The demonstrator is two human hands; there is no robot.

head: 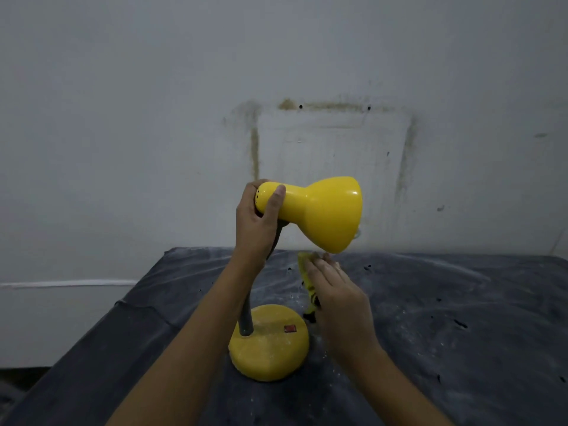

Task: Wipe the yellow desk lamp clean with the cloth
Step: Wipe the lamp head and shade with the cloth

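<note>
The yellow desk lamp stands on a dark table; its round base (270,348) carries a red switch and pale dust. A grey flexible neck (246,321) rises to the glossy shade (325,210), which points right. My left hand (256,222) grips the narrow rear end of the shade. My right hand (338,290) holds a yellow cloth (309,281) just below the shade's lower rim, to the right of the neck. Most of the cloth is hidden behind my fingers.
The dark cloth-covered table (445,318) is dusty, with white smears and small dark specks. A stained white wall (153,118) stands close behind it. The table's left edge (92,333) drops off toward the floor.
</note>
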